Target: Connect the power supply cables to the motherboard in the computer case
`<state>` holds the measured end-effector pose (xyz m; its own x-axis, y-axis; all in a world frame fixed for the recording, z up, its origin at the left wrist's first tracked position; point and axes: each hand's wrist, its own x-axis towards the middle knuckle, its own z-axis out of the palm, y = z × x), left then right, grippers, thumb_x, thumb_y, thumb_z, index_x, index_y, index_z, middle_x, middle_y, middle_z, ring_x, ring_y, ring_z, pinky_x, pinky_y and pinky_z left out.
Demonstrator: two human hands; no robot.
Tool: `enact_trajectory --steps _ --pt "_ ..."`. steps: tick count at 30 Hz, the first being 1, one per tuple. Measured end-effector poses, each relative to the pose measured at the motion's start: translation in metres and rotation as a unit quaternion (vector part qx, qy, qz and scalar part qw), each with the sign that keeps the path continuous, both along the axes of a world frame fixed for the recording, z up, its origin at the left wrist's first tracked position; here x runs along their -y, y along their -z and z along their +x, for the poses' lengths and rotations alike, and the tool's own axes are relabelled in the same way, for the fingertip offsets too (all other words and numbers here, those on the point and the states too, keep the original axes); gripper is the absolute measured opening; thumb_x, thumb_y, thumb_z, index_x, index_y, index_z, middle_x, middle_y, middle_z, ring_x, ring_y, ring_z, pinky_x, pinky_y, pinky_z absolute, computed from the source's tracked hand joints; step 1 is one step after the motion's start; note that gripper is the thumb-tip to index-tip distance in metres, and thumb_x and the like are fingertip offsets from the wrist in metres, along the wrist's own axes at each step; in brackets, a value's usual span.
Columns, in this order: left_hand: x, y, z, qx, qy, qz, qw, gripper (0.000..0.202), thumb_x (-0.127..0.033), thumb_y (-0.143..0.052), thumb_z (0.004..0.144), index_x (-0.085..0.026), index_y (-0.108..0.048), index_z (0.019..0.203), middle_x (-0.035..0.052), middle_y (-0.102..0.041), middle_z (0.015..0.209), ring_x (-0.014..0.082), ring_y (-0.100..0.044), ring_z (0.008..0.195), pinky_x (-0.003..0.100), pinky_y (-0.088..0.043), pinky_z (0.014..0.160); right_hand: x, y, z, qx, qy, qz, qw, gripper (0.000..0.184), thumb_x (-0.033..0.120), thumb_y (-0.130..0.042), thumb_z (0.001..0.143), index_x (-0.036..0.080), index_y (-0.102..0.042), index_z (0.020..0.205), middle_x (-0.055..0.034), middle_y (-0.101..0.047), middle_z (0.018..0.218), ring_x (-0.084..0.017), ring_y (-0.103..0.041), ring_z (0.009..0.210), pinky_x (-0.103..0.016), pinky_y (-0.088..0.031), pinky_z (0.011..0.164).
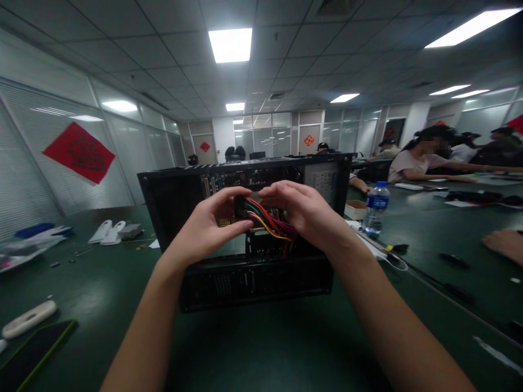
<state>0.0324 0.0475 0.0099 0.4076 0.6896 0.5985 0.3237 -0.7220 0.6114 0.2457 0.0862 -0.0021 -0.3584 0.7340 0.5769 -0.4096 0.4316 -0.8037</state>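
Observation:
An open black computer case [171, 196] lies on the dark green table [261, 348] straight ahead. Both my hands are raised over its open side. My left hand [208, 223] pinches a small black connector [240, 207] between thumb and fingers. A bundle of red, orange and yellow wires [265, 218] runs from that connector down into the case. My right hand [302, 209] is closed around the wires just right of the connector, its fingertips nearly touching the left hand's.
A water bottle [375, 209] and a small cardboard box [356, 209] stand right of the case. White parts [108, 232] lie at the left. A white device [28, 319] and a dark tablet [32, 356] sit near left. Other people [425, 158] work at the far right.

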Motion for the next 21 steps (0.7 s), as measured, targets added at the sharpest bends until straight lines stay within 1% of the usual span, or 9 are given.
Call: enact_trajectory --steps 4,8,11,15,18,21 --pt "0.006 -0.003 0.003 -0.046 -0.021 0.046 0.998 0.058 -0.037 -0.077 0.081 -0.022 -0.057 0.133 0.009 -0.066 0.126 0.0237 -0.069 0.102 0.037 -0.059 0.09 0.004 0.001 -0.002 0.04 0.004 0.025 0.999 0.029 0.048 -0.073 0.083 0.021 -0.071 0.093 -0.0039 -0.072 0.098 -0.018 -0.066 0.095 -0.031 -0.052 0.088" --pt "0.009 -0.004 0.004 -0.097 -0.051 0.105 0.988 0.062 -0.039 -0.076 0.081 -0.023 -0.055 0.137 0.0096 -0.064 0.132 0.0245 -0.066 0.108 0.037 -0.058 0.094 0.005 0.003 -0.005 0.065 0.021 0.025 0.997 0.031 0.049 -0.074 0.082 0.021 -0.071 0.095 -0.0036 -0.071 0.095 -0.017 -0.065 0.088 -0.03 -0.052 0.082" --pt "0.011 -0.005 0.001 -0.137 -0.048 0.124 0.982 0.067 -0.039 -0.076 0.081 -0.023 -0.051 0.142 0.0102 -0.061 0.137 0.0253 -0.064 0.114 0.037 -0.058 0.093 0.006 0.003 -0.004 0.073 0.025 0.026 0.997 0.032 0.049 -0.075 0.081 0.02 -0.071 0.094 -0.0033 -0.071 0.092 -0.016 -0.065 0.085 -0.029 -0.052 0.079" --pt "0.013 -0.008 -0.008 -0.184 -0.047 0.147 0.971 0.069 -0.035 -0.077 0.081 -0.024 -0.049 0.144 0.01 -0.062 0.136 0.0258 -0.062 0.118 0.038 -0.055 0.098 0.005 0.003 -0.004 0.071 0.02 0.02 0.997 0.029 0.046 -0.076 0.08 0.019 -0.07 0.091 -0.0027 -0.07 0.088 -0.015 -0.064 0.08 -0.028 -0.05 0.077" --pt "0.014 -0.009 -0.011 -0.2 -0.06 0.167 0.964 0.063 -0.029 -0.072 0.085 -0.024 -0.05 0.143 0.0098 -0.064 0.132 0.0234 -0.064 0.112 0.036 -0.056 0.094 0.004 0.004 -0.004 0.076 0.02 0.02 0.997 0.028 0.045 -0.075 0.081 0.019 -0.07 0.09 -0.003 -0.07 0.087 -0.015 -0.063 0.079 -0.029 -0.05 0.077" --pt "0.015 -0.01 -0.01 -0.201 -0.079 0.183 0.959 0.054 -0.024 -0.068 0.087 -0.022 -0.055 0.139 0.0087 -0.068 0.124 0.0199 -0.066 0.102 0.033 -0.057 0.088 0.002 0.006 -0.006 0.073 0.015 0.021 0.997 0.026 0.045 -0.074 0.082 0.019 -0.07 0.089 -0.0025 -0.07 0.086 -0.014 -0.063 0.079 -0.029 -0.05 0.078"
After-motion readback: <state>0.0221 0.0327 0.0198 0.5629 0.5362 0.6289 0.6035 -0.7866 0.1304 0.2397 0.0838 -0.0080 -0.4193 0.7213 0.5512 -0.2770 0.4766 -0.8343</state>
